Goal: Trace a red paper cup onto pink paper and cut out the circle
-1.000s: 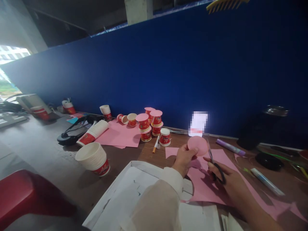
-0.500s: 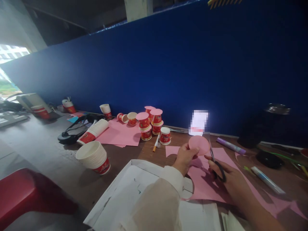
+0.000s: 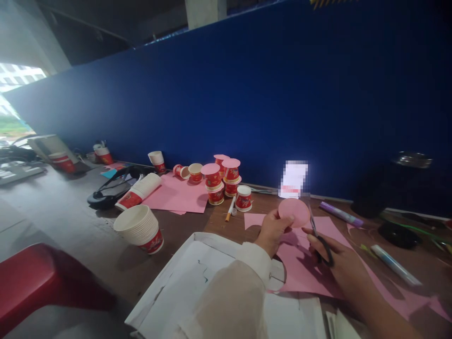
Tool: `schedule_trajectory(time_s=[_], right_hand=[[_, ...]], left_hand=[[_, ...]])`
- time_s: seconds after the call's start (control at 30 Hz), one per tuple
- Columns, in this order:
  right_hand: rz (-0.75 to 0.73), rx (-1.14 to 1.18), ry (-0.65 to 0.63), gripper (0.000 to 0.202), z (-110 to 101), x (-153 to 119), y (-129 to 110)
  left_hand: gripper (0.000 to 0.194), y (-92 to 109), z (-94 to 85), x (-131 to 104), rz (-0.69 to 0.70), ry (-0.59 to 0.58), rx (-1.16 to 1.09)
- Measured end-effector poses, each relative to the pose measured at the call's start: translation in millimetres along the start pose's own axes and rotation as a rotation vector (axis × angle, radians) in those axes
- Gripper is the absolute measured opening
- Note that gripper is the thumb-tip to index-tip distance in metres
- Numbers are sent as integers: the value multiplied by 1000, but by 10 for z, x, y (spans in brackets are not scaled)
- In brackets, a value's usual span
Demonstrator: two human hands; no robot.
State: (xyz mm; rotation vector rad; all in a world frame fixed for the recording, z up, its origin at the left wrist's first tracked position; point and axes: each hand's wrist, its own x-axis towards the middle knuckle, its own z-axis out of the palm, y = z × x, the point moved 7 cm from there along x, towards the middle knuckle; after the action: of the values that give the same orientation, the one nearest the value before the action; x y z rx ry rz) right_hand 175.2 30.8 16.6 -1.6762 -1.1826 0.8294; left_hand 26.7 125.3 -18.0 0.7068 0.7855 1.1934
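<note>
My left hand (image 3: 273,230) pinches the lower left edge of a round pink paper disc (image 3: 294,212). Black-handled scissors (image 3: 323,249) are in my right hand (image 3: 332,256), with their blades pointing up beside the disc's right edge. Beneath both hands lies a large pink sheet (image 3: 307,268) with cut edges. Left of the hands, red paper cups (image 3: 212,178) stand stacked in twos with pink discs on them, and a single upside-down cup (image 3: 243,198) stands beside them.
A white box lid (image 3: 183,278) lies in front, under my left sleeve. Nested cups (image 3: 139,228), a black headset (image 3: 102,197) and more pink paper (image 3: 180,195) are to the left. A lit phone (image 3: 294,179), purple marker (image 3: 341,214), glue tube (image 3: 395,265) and black mouse (image 3: 399,235) are around the right.
The whole view has shifted slightly, so things sit a little further right. Both hands keep their hold on the disc and scissors, with hardly any other difference.
</note>
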Motion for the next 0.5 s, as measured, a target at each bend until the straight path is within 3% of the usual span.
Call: schedule_trajectory(time_s=[0.27,0.5], right_hand=[[-2,-53,-4,63,-10,24,11],[-94,54,61,34,-91,8,-165]], left_hand=[[51,7,0,-3,2,2,-1],[51,10,13,-11,-7,1,5]])
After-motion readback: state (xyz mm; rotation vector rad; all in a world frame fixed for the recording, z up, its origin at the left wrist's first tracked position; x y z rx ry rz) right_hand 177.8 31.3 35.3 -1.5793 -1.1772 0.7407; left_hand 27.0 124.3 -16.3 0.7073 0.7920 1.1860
